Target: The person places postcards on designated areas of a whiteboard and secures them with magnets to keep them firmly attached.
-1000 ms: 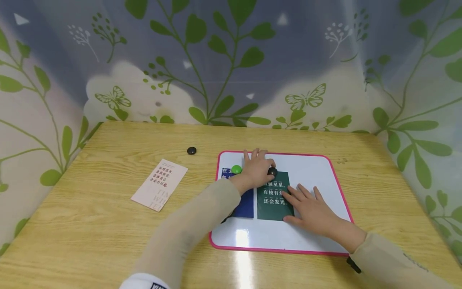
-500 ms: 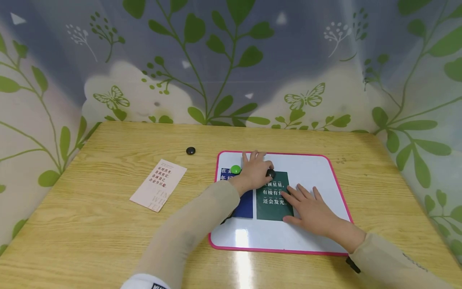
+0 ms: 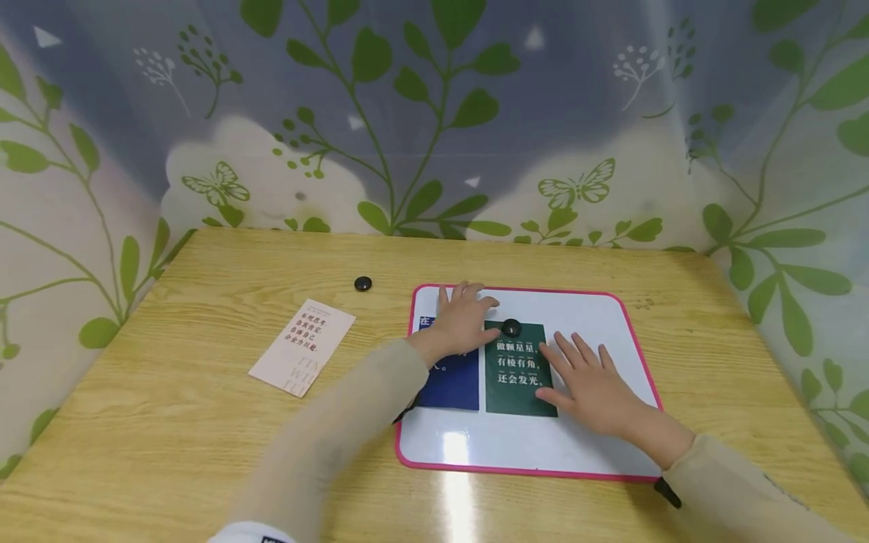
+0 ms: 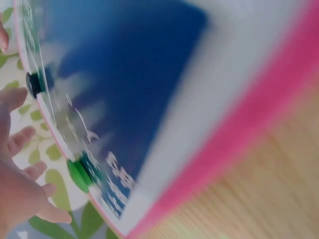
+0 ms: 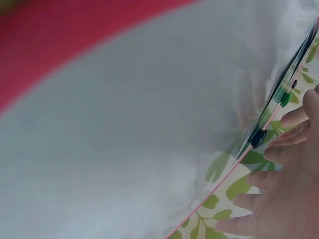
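On the pink-rimmed whiteboard (image 3: 577,305), two cards lie side by side: a blue card (image 3: 448,388) and, to its right, a green card (image 3: 521,369). A black round magnet (image 3: 511,328) sits across the green card's top edge, presumably so that it clamps the paper without covering the printed lines. The left hand (image 3: 462,320) spreads over the blue card's upper part, fingers extended and gripping nothing, its thumb just beside the magnet. The right hand (image 3: 597,392) has its fingers straight and fanned at the green card's right edge, probably to steady it; whether they press down, I cannot tell. Off the board, a pale pink card (image 3: 302,348) and a second black magnet (image 3: 363,283) lie on the wooden table (image 3: 170,392), perhaps set aside as a spare pair. From the head view, the left hand hides what the left wrist view reveals: a green magnet (image 4: 79,175) at the blue card's top edge. Only the head view shows the pink card and the green card's text legibly.
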{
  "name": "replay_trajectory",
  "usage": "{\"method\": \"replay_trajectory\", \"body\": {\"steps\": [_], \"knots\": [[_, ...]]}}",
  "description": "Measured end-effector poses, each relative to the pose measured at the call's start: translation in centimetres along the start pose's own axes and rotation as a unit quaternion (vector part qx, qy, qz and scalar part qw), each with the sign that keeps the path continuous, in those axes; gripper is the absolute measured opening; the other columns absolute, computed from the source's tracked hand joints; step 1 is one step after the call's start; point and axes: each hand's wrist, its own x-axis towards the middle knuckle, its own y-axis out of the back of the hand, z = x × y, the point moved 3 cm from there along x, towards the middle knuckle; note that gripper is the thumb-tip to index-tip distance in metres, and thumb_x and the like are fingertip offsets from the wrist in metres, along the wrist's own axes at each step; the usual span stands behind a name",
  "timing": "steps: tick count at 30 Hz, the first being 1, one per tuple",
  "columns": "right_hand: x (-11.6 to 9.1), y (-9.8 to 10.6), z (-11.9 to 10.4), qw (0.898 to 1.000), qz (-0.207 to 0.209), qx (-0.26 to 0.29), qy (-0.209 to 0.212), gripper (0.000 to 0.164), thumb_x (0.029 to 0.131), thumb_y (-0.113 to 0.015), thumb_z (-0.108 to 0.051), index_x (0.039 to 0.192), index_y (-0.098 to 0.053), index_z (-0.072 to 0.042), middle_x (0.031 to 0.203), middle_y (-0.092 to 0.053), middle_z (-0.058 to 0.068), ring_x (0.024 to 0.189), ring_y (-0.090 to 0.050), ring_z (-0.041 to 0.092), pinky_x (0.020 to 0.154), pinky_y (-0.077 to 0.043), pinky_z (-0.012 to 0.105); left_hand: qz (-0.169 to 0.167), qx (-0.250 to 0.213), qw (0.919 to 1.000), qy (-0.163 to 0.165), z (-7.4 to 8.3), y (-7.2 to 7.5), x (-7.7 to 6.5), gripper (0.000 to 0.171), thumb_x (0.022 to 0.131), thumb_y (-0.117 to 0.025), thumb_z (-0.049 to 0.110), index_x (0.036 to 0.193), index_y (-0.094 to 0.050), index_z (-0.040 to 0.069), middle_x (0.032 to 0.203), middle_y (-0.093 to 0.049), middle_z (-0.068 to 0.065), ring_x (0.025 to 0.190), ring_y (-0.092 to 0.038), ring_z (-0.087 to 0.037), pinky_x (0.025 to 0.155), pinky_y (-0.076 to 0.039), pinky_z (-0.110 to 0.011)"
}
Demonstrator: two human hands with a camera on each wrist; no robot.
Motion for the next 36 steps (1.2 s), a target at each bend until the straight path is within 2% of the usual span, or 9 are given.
{"method": "replay_trajectory", "body": {"steps": [8,19,25,29,36], "knots": [[0.0,0.3,1.1,1.000,-0.001,0.001,-0.016,0.075,0.090,-0.053,-0.049,0.146,-0.029,-0.006,0.152,-0.023,0.023,0.138,-0.015,0.048,0.104,-0.011,0.072,0.020,-0.010,0.9997,0.009,-2.0,0.8,-1.5,0.050,0.091,-0.057,0.042,0.136,-0.049,0.021,0.151,-0.029,-0.011,0.142,-0.019,-0.035,0.110,-0.011,-0.064],[-0.3,1.2,3.0,0.999,0.004,-0.003,-0.048,0.075,0.090,-0.052,-0.048,0.145,-0.029,-0.003,0.150,-0.023,0.028,0.136,-0.015,0.052,0.104,-0.009,0.072,0.055,-0.043,0.9973,0.026,-5.5,1.8,-4.1,0.050,0.090,-0.059,0.038,0.133,-0.051,0.017,0.149,-0.031,-0.014,0.141,-0.019,-0.037,0.110,-0.008,-0.065],[-0.4,1.5,3.9,0.998,0.007,-0.005,-0.062,0.075,0.089,-0.054,-0.048,0.144,-0.030,-0.002,0.148,-0.024,0.030,0.135,-0.016,0.053,0.102,-0.011,0.073,0.058,-0.049,0.9960,0.047,-7.4,2.6,-5.6,0.052,0.089,-0.060,0.038,0.135,-0.050,0.015,0.149,-0.032,-0.016,0.140,-0.019,-0.039,0.109,-0.008,-0.067],[-0.6,1.5,4.5,0.997,0.000,0.004,-0.072,0.076,0.090,-0.053,-0.049,0.144,-0.030,-0.002,0.148,-0.022,0.031,0.135,-0.014,0.054,0.102,-0.010,0.074,0.058,-0.063,0.9945,0.060,-9.1,2.8,-6.7,0.053,0.089,-0.060,0.036,0.135,-0.049,0.012,0.149,-0.030,-0.018,0.140,-0.018,-0.040,0.109,-0.005,-0.067],[-0.8,1.7,5.0,0.997,-0.004,0.019,-0.077,0.076,0.090,-0.051,-0.050,0.144,-0.030,-0.001,0.148,-0.021,0.032,0.134,-0.012,0.056,0.100,-0.008,0.075,0.063,-0.081,0.9904,0.093,-13.1,3.1,-9.2,0.055,0.089,-0.061,0.034,0.136,-0.047,0.008,0.149,-0.026,-0.023,0.138,-0.018,-0.044,0.107,-0.003,-0.069]]}}
